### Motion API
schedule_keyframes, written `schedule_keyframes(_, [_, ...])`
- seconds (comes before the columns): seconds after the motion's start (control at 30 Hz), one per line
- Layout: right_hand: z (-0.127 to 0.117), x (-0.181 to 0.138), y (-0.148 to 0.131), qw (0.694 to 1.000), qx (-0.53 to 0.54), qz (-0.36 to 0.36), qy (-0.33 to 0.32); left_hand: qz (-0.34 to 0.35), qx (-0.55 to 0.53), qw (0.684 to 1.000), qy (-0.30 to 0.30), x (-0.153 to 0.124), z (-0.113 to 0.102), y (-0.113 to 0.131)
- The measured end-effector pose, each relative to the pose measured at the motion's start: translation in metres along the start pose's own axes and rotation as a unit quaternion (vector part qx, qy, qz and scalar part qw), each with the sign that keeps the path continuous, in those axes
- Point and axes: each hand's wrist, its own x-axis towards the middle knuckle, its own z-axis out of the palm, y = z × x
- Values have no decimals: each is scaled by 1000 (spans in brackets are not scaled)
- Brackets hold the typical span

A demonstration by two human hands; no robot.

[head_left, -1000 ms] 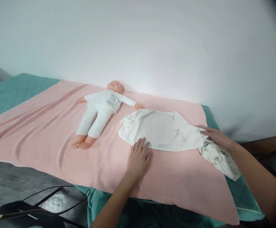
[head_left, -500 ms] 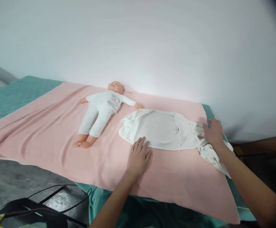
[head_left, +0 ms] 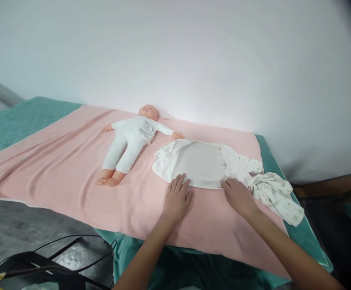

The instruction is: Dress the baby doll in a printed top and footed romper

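Lying at the 7 o'clock corner of the view, black cables (head_left: 57, 257) trail over a grey floor. A teal cover (head_left: 18, 117) shows at 9 o'clock, and a pink blanket (head_left: 57, 161) is spread over most of it.

On the blanket a doll (head_left: 130, 141) in a white suit lies on its back. Its head points to about 1 o'clock and its bare feet to 7 o'clock, with the arms spread to either side.

The left hand (head_left: 177, 197) lies flat and released, palm down on the blanket and grasping nothing. Its fingers point to 12 o'clock, and the fingertips touch the near hem of the white garment (head_left: 204, 165).

That garment lies flat on the blanket just beside the doll, at the doll's 4 o'clock. Its far corner is close to the doll's outstretched hand. Its long axis runs roughly from 9 o'clock to 4 o'clock.

The right hand (head_left: 238, 197) is also open and flat, gripping nothing. Its fingers point to about 11 o'clock and rest on the garment's near edge, well apart from the left hand.

At the 4 o'clock end the garment bunches into a crumpled printed end (head_left: 276, 193), which lies over the blanket's edge onto the teal cover.
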Motion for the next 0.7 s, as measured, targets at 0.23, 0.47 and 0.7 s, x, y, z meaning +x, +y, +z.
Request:
schedule_keyframes(0.23, [-12, -14, 2, 999, 31, -15, -7, 8, -8, 1000, 14, -3, 0, -2])
schedule_keyframes(0.47, [-4, 47, -32, 974, 207, 54, 70, 4, -12, 1000, 14, -1, -1, 0])
schedule_keyframes(0.7, [23, 164, -21, 928, 176, 327, 40, 16, -31, 998, 48, 2, 3, -5])
